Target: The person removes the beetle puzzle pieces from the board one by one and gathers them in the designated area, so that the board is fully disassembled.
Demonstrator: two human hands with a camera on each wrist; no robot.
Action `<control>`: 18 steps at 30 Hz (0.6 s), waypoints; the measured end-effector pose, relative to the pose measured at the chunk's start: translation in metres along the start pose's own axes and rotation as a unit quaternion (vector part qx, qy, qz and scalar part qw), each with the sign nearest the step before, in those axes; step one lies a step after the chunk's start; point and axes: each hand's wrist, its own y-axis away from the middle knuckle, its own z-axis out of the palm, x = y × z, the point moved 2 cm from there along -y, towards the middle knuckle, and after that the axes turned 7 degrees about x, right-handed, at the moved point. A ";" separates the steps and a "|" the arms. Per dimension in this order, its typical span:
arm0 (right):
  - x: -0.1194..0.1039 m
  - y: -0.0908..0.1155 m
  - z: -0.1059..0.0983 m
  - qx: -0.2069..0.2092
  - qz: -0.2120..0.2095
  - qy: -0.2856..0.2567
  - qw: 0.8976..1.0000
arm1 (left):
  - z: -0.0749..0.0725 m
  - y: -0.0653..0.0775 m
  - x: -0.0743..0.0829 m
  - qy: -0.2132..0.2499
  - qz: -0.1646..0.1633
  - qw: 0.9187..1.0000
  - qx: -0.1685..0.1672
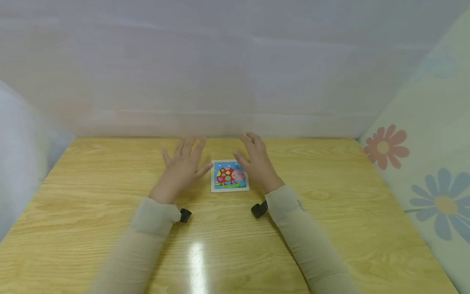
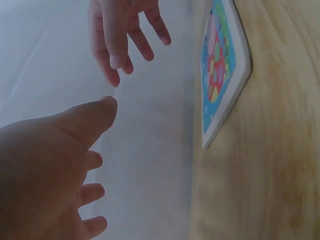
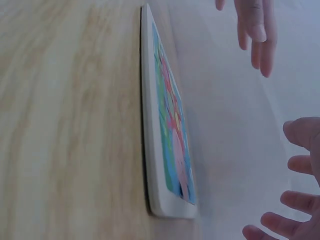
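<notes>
A square picture puzzle board [image 1: 230,176] with a white border lies flat on the table, showing a red ladybug with colored spots on a blue and green ground. My left hand [image 1: 178,171] hovers at its left side, fingers spread and thumb pointing toward the board's upper left corner. On the other side my right hand [image 1: 258,165] is held over the right edge, fingers loosely extended and overlapping the board's corner in the head view. Both wrist views show the hands raised above the board [image 2: 220,65], holding nothing.
The wood-grain table [image 1: 92,212] extends around the board. A pale curtain-like wall [image 1: 235,73] stands at its back edge, and a panel with printed flowers [image 1: 444,204] is at the right. A small black camera [image 1: 259,210] hangs at the right wrist, another [image 1: 185,215] at the left.
</notes>
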 end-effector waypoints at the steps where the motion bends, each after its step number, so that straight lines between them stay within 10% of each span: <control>1: 0.000 -0.001 0.003 0.001 0.005 -0.011 1.000 | 0.002 0.000 -0.001 0.000 -0.001 1.000 -0.005; 18: 0.013 -0.011 0.028 -0.065 0.057 -0.103 0.991 | 0.026 0.004 -0.006 0.044 -0.007 0.993 -0.111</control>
